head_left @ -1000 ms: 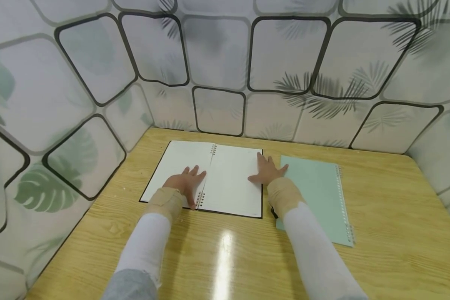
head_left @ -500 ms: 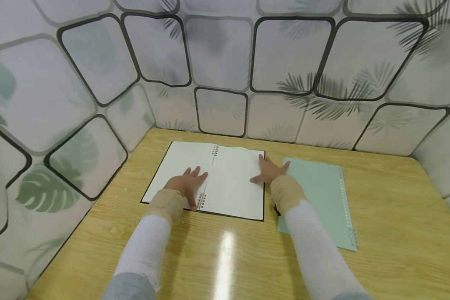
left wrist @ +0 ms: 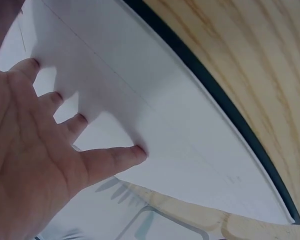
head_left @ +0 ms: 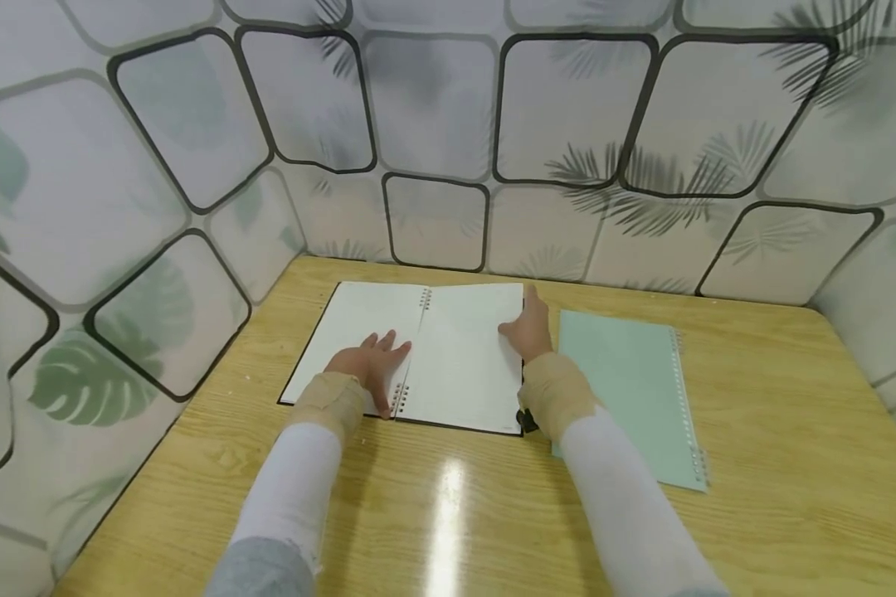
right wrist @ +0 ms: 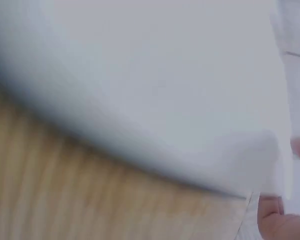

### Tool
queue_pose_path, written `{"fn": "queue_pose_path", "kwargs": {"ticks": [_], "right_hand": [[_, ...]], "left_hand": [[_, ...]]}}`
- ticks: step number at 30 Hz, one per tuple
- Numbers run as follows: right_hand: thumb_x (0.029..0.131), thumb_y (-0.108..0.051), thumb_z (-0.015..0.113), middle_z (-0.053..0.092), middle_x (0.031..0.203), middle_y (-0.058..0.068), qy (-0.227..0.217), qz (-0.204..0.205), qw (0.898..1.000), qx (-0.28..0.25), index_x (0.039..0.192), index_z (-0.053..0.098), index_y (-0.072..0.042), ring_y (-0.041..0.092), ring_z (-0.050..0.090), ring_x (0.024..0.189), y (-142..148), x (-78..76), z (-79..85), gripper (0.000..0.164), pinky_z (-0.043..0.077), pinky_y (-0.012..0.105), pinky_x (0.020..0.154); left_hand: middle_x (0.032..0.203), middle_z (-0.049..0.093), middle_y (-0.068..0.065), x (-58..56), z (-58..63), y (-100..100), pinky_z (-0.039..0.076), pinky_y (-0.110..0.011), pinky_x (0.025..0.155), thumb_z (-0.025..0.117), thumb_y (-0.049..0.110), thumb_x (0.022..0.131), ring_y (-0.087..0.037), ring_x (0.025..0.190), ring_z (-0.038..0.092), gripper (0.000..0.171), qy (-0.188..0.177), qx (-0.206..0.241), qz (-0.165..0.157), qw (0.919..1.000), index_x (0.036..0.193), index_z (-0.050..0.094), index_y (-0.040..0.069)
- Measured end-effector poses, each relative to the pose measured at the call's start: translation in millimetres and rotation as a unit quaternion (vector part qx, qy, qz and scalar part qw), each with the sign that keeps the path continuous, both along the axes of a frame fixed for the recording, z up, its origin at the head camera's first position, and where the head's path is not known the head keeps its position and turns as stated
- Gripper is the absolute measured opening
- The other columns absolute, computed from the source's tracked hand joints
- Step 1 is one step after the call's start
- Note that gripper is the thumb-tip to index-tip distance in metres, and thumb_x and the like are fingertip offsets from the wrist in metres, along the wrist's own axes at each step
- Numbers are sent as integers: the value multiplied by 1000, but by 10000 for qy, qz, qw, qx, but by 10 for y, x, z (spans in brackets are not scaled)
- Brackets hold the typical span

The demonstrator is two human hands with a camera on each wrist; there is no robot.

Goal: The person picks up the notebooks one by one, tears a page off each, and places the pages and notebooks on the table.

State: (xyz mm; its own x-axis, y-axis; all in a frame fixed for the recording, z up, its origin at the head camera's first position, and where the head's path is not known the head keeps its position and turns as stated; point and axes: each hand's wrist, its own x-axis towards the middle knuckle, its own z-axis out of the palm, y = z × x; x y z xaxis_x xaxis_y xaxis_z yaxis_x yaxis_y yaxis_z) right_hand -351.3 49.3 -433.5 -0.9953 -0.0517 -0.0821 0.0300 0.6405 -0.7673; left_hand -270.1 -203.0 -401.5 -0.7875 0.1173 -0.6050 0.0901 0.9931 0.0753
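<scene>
A spiral-bound notebook (head_left: 455,365) lies spread on the table, its two blank white pages divided by the rings and edged by a dark cover. My left hand (head_left: 366,366) rests with spread fingers on the left page (left wrist: 170,120), its thumb near the lower rings. At the upper right edge, my right hand (head_left: 532,325) pinches the right page (right wrist: 165,90) between thumb and fingers. That page's far corner is raised off the cover. In the right wrist view, only the fingertips (right wrist: 272,215) show at the frame's edge.
A pale green spiral notebook (head_left: 627,390) lies closed to the right, partly under my right forearm. The wooden table (head_left: 791,431) meets a wall covering (head_left: 433,215) printed with leaves at the back and left.
My right hand has moved up along the right edge, and its spread fingers have drawn together on the page. The page's far corner has lifted. My left hand stays in place.
</scene>
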Motion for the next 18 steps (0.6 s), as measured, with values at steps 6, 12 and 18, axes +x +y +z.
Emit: {"fn": "queue_pose_path", "kwargs": {"ticks": [6, 12, 18], "right_hand": [[89, -16, 53, 56, 124, 19, 100, -189, 9995, -215, 131, 45, -1, 31, 53, 113, -88, 132, 82, 45, 40, 44, 100], [94, -23, 48, 71, 104, 6, 1243, 590, 9802, 1426, 104, 71, -12, 25, 65, 100, -186, 309, 126, 28, 38, 49, 93], [92, -21, 55, 73, 99, -1, 1735, 1622, 9355, 2615, 105, 72, -19, 18, 66, 98, -220, 496, 90, 21, 24, 58, 109]], "left_hand": [[157, -5, -4, -11, 100, 5, 12, -52, 115, 84, 34, 62, -31, 145, -1, 117, -139, -7, 102, 9999, 149, 7, 29], [157, 10, -6, -91, 140, 20, 19, -57, 111, 81, 31, 68, -36, 143, 8, 101, 181, 499, 583, 9969, 148, 20, 28], [156, 14, -7, -118, 53, 73, 25, -59, 108, 84, 34, 60, -35, 142, 13, 107, 488, 440, 516, 9965, 147, 23, 27]]}}
